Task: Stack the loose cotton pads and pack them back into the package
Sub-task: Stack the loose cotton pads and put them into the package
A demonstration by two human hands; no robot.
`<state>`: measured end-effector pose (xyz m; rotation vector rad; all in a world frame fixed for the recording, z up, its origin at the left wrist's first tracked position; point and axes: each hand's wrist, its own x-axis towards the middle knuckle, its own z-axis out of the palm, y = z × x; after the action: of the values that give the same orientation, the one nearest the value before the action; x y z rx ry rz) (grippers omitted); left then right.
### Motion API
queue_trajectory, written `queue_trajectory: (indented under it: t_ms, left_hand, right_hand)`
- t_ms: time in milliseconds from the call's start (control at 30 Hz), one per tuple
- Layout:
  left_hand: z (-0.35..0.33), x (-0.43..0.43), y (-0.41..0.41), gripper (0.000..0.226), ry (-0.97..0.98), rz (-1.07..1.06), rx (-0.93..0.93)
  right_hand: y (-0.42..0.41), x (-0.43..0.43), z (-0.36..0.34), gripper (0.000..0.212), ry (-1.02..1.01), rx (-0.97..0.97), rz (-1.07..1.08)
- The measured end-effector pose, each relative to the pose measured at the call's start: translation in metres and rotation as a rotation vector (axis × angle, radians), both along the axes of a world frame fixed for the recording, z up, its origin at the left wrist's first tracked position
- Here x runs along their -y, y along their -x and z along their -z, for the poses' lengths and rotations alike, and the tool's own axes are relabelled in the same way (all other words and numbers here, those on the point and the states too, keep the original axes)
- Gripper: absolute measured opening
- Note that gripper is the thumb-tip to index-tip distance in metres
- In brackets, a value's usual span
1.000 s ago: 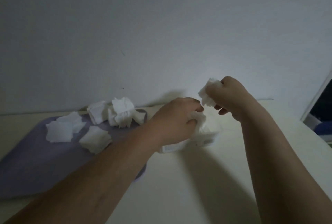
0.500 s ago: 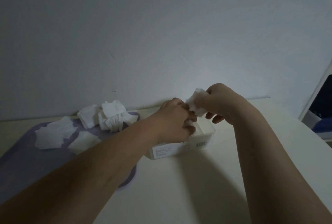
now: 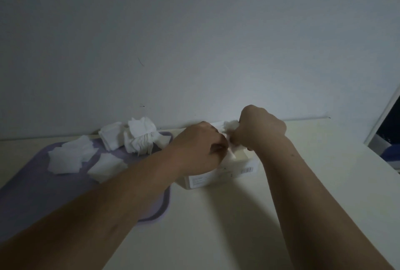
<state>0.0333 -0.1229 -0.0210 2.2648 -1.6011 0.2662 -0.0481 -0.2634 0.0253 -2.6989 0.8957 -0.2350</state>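
A clear plastic package (image 3: 218,175) with a label and barcode stands on the cream table, near the wall. My right hand (image 3: 259,131) grips a stack of white cotton pads (image 3: 231,125) and holds it low over the package's opening. My left hand (image 3: 199,148) has its fingers curled at the package's top edge, holding the opening; the fingertips are hidden. Several loose cotton pads (image 3: 67,157) lie in piles on a purple tray (image 3: 28,187) at the left, with a taller heap (image 3: 140,135) at the tray's far end.
The wall rises right behind the table's far edge. A dark screen or window frame (image 3: 387,122) stands at the far right, with a blue object (image 3: 391,155) below it. The table (image 3: 216,226) shows bare cream surface in front of the package.
My right hand has brought the stack of pads down from above to the package's opening. My left hand has stayed on the package. The camera has tilted, so everything sits lower in view.
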Motion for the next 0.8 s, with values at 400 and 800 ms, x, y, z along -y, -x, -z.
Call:
queue_trajectory:
  t_ms: [400, 800]
  left_hand:
    - [0.000, -0.002, 0.009, 0.019, 0.002, -0.062, -0.109]
    - [0.003, -0.022, 0.009, 0.028, 0.135, -0.131, 0.019]
  right_hand:
    - [-0.004, -0.002, 0.000, 0.025, -0.063, -0.142, -0.174]
    - [-0.010, -0.001, 0.010, 0.024, -0.050, -0.076, -0.069]
